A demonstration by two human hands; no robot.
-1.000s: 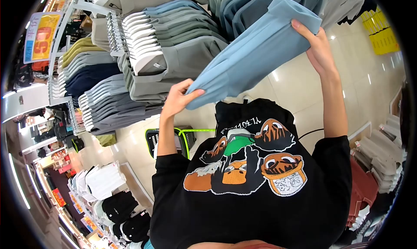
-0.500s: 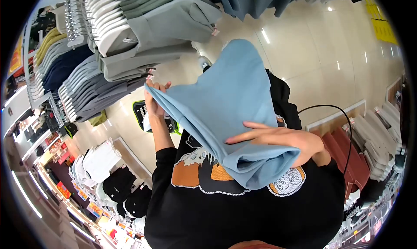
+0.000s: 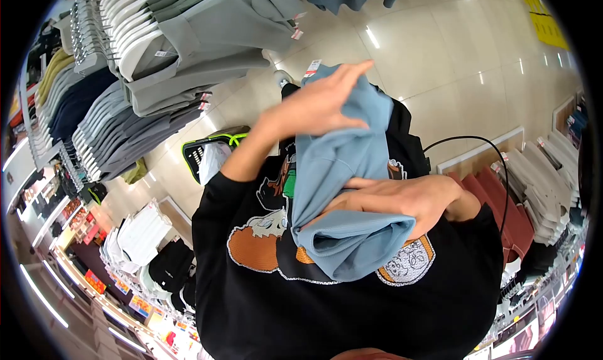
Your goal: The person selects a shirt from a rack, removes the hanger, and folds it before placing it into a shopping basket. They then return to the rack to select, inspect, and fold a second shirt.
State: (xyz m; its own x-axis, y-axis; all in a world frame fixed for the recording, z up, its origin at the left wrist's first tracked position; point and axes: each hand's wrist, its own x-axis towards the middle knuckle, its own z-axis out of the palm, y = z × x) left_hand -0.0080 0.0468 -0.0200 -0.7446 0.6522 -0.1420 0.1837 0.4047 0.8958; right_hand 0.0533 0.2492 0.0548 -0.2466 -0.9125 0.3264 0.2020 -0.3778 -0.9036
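Note:
A light blue garment [image 3: 345,152] hangs in folds in front of my chest, with a rolled part at its lower end and a white and red tag [image 3: 312,68] at its top edge. My left hand [image 3: 320,102] lies over the garment's upper part, its fingers and thumb spread apart. Lower down, my right hand [image 3: 389,200] reaches across the cloth, with the lower roll draped over its wrist side; some of its fingertips are hidden in the folds.
Racks of grey shirts [image 3: 220,33] stand at the upper left. A black and green basket [image 3: 195,156] holding a white bag is on the floor. White clothes [image 3: 141,234] hang at lower left, red-brown and beige ones [image 3: 537,184] at right. A black cable [image 3: 496,147] curves beside me.
My left hand has let go of the garment's left corner and moved right, over its upper part. The left side of the cloth is folded inward, and the tag now shows.

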